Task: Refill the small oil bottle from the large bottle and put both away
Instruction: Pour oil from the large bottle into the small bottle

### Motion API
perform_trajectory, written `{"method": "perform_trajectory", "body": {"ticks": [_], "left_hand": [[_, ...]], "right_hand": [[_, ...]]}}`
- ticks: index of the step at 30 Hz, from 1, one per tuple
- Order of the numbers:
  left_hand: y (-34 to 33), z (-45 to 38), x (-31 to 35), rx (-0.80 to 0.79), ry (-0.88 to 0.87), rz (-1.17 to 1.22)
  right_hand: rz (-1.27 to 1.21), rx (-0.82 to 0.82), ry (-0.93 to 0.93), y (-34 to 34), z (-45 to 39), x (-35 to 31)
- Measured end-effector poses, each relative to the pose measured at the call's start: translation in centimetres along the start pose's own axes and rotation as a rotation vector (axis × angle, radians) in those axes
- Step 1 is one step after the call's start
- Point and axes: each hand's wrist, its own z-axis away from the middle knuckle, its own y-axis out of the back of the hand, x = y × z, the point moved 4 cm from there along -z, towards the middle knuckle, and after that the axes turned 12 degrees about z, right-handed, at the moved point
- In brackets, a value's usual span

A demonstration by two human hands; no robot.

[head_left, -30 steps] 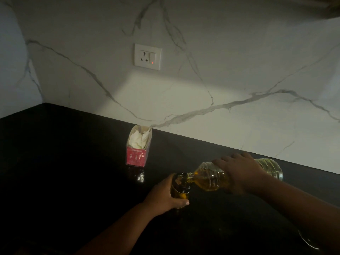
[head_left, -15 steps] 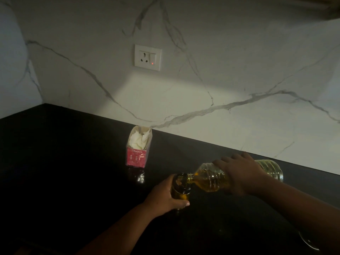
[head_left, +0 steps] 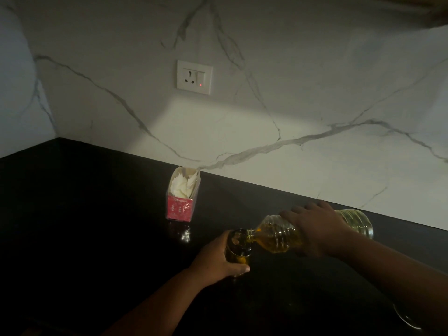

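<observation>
- Since a second ago almost nothing has shifted: our two hands and both bottles sit as they did, and the pour looks to be carrying on at the same tilt.
- Our right hand (head_left: 315, 229) is wrapped closed over the middle of the large clear ribbed plastic bottle (head_left: 278, 236), which lies nearly on its side above the black stone counter (head_left: 97, 226), golden oil pooled toward its neck.
- Its mouth touches, or sits just over, the open top of the small dark glass oil bottle (head_left: 238, 248); in this dim light we cannot tell which.
- Our left hand (head_left: 215, 260) is curled shut round the small bottle, holding it upright on the counter.
- We judge the refill step to be in hand; the fill level inside the dark glass is too murky to read.
- Next we would need to tip the large bottle back upright slowly to avoid a dribble, then cap both; no caps are visible.
- A red open-topped carton of white tissues (head_left: 181, 197) stands well apart, by the marble wall.
</observation>
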Motion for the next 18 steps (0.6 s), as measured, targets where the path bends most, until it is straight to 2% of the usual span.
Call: {"method": "perform_trajectory", "body": {"ticks": [18], "left_hand": [[0.02, -0.01, 0.00, -0.003, 0.017, -0.001]], "right_hand": [[-0.011, 0.015, 0.005, -0.17, 0.13, 0.08]]}}
